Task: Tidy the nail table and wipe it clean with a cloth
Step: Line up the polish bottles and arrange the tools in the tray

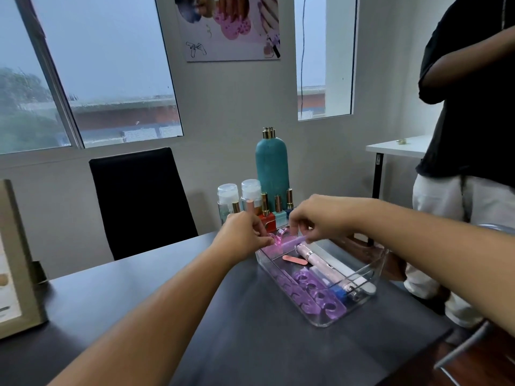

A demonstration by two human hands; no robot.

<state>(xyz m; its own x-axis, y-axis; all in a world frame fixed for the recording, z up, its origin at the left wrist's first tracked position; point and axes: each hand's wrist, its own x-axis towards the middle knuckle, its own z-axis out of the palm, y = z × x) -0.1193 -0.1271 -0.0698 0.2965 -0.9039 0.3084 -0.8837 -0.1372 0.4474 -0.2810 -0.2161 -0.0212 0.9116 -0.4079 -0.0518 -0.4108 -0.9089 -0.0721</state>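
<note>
A clear plastic organiser tray (370, 288) stands on the dark nail table (156, 302). It holds purple toe separators (320, 296), a small orange file (294, 259), a pink pen-like tool (315, 259) and a white file. Both hands meet over the tray's far left corner. My left hand (245, 235) pinches a pink translucent piece (278, 240) there. My right hand (315, 218) grips the right end of a pale purple block (292, 240) lying across the same corner. No cloth is in view.
Behind the tray stand a tall teal bottle (271, 168), two clear capped bottles (239, 193) and several nail polish bottles (276, 213). A black chair (139, 201) faces the table's far side. A framed card (14, 263) stands left. A person (471, 135) stands right by a white table (398, 147).
</note>
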